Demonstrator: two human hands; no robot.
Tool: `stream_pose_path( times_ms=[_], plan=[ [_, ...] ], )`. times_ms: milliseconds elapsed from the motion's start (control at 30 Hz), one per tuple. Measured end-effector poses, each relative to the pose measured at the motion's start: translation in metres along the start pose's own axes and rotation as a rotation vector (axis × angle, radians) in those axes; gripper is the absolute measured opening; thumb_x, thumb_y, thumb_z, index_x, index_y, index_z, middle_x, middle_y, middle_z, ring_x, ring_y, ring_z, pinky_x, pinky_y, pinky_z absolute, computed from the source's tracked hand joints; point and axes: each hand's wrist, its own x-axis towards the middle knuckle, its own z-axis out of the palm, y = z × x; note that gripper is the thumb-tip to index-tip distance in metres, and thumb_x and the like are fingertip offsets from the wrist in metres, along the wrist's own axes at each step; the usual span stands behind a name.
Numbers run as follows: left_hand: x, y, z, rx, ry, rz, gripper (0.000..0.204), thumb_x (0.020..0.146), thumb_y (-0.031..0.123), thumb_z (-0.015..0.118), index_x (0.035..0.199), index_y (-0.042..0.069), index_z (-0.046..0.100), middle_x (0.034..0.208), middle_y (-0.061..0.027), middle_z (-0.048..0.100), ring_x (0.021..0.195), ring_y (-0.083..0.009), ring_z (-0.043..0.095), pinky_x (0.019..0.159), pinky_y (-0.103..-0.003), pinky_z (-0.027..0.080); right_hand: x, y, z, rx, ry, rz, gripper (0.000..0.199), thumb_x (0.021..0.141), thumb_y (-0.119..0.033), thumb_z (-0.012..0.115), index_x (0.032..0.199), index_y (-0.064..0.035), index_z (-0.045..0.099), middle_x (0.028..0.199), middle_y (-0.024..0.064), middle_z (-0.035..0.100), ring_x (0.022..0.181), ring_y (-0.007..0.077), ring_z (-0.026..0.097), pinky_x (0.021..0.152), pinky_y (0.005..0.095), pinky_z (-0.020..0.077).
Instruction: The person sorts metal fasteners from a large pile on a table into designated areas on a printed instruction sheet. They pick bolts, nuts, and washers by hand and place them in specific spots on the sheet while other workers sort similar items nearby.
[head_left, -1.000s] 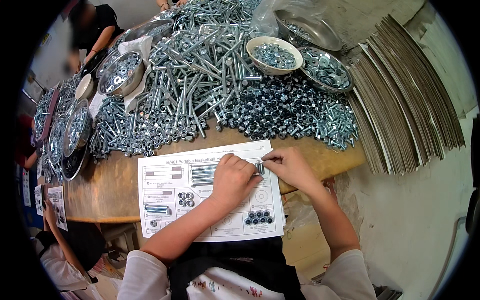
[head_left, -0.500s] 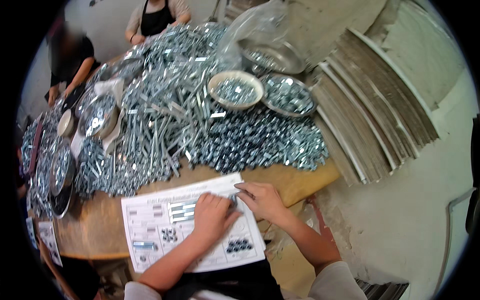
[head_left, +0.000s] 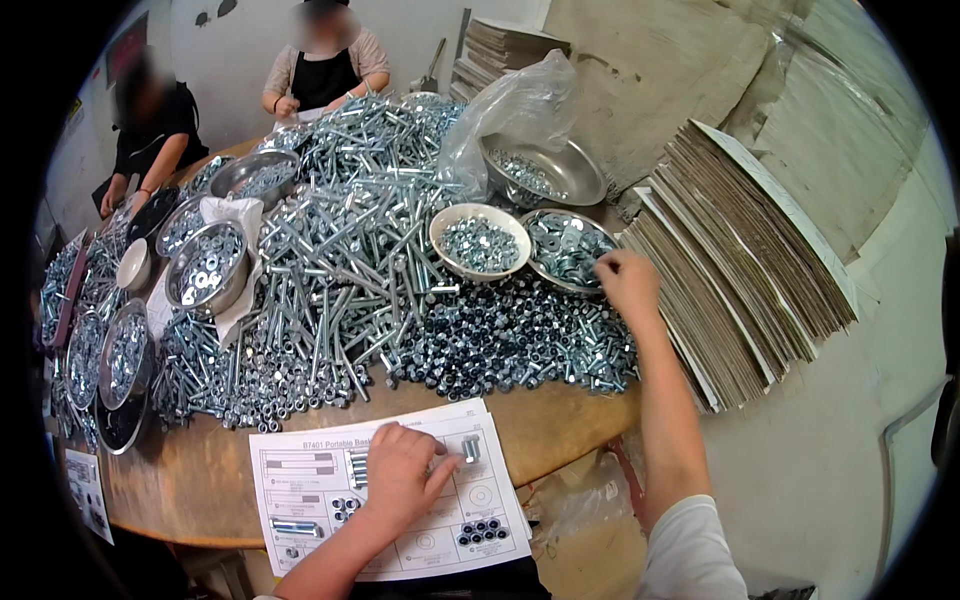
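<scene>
My left hand (head_left: 402,478) rests on a printed parts sheet (head_left: 425,567) with its thumb spread from the fingers. Beside its fingertips lies a row of long bolts (head_left: 357,466), partly covered by the hand. Short bolts (head_left: 471,448) lie to the right of the thumb. Nuts (head_left: 345,509), one thick bolt (head_left: 296,527) and dark-ringed lock nuts (head_left: 482,532) sit on other printed squares. Farther out, my right hand (head_left: 632,287) is at the right rim of a steel bowl (head_left: 532,268) of flat washers (head_left: 568,243). Its fingertips are pinched together; what they hold, if anything, is hidden.
A big heap of bolts (head_left: 350,250) and nuts (head_left: 470,345) covers the wooden table (head_left: 190,490). Near the washer bowl stand a cream bowl (head_left: 480,270) and a larger steel bowl (head_left: 580,175). Stacked cardboard sheets (head_left: 745,260) rise at the right. Two people sit across the table.
My right hand has left the sheet and reached out to the washer bowl. Short bolts now lie at the sheet's upper right. My left hand stays over the long bolts.
</scene>
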Motion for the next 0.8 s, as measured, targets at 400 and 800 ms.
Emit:
stream_pose_path(
  times_ms=[400, 800],
  plan=[
    [-0.054, -0.026, -0.057, -0.08, 0.102, -0.28, 0.01, 0.085, 0.009, 0.069, 0.083, 0.001, 0.063, 0.082, -0.0104, 0.063, 0.079, -0.0264, 0.059, 0.072, -0.035, 0.045, -0.249, -0.119, -0.02, 0.737, -0.884, 0.212, 0.014, 0.087, -0.008, 0.069, 0.097, 0.001, 0.072, 0.076, 0.0019, 0.07, 0.069, 0.0056, 0.061, 0.063, 0.0222, 0.0487],
    [-0.096, -0.038, -0.074, -0.045, 0.178, -0.375, 0.015, 0.082, 0.017, 0.072, 0.08, 0.004, 0.066, 0.08, -0.0115, 0.065, 0.078, -0.0333, 0.06, 0.073, -0.04, 0.047, -0.272, -0.128, 0.005, 0.354, -0.52, -0.199, 0.011, 0.082, -0.01, 0.068, 0.088, -0.0019, 0.073, 0.082, 0.0171, 0.069, 0.071, 0.0307, 0.068, 0.067, 0.037, 0.0539]
  ],
)
